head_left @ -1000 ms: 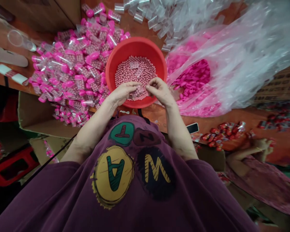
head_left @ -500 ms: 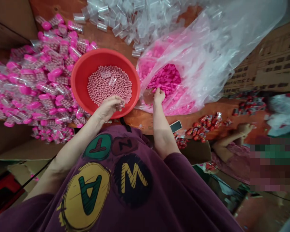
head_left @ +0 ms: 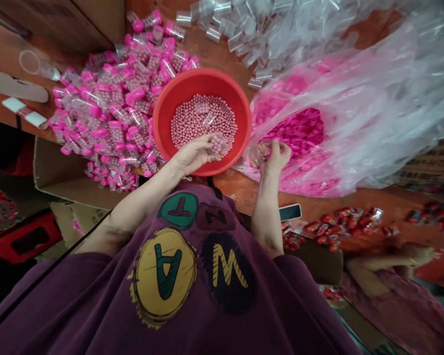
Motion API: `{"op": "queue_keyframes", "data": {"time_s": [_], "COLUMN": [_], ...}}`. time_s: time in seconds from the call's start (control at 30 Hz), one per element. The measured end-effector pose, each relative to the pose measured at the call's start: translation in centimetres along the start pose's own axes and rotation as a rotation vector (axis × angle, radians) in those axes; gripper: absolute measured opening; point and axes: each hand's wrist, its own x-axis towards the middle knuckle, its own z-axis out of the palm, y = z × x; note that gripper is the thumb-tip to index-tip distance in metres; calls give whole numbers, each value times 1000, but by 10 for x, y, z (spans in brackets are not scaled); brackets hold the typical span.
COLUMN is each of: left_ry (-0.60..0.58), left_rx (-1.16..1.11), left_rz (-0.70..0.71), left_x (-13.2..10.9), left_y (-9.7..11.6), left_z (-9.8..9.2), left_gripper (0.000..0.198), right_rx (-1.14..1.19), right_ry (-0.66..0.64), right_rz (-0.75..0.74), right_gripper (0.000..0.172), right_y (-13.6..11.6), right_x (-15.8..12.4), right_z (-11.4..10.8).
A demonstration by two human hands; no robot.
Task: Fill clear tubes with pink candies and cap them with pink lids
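Right now, left hand (head_left: 194, 155) clenched around a small clear tube (head_left: 217, 145) of pink beads, low over the near side of a red plastic basin (head_left: 203, 79). Inside the basin, a loose layer of pink beads (head_left: 203, 123), with two more clear tubes lying on top. Right hand (head_left: 277, 158) just beyond the basin's rim, fingers bunched above a clear plastic bag (head_left: 373, 108) of pink caps (head_left: 296, 130); anything between those fingers too blurred to tell. Left of the basin, a heap of capped tubes (head_left: 111, 108), beads inside. Beyond the basin, loose empty clear tubes (head_left: 240, 34) on a wooden table (head_left: 237, 190). Further right, a phone (head_left: 290, 212), red wrapped packets (head_left: 340, 227) and a co-worker's hand (head_left: 418, 255). Below everything, a purple T-shirt (head_left: 192, 276) with round letter patches.
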Motion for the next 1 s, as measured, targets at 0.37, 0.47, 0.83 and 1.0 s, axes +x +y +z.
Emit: {"op": "queue_keyframes", "data": {"time_s": [0.37, 0.47, 0.83, 1.0], "left_ry": [-48, -62, -25, -51], "left_rx": [31, 32, 34, -3], "left_rz": [91, 150, 231, 242], "left_x": [-10, -17, -37, -38], "left_y": [-9, -11, -13, -18], "left_z": [-3, -6, 4, 3], "left_gripper": [29, 29, 27, 28], "right_rx": [-170, -239, -245, -282], "right_ry": [-536, -514, -444, -455], "right_rz": [-789, -826, -863, -926], "right_gripper": [30, 31, 25, 23], "right_y": [-83, -90, -100, -95], "right_x": [-126, -136, -164, -167], "right_z": [35, 36, 32, 31]}}
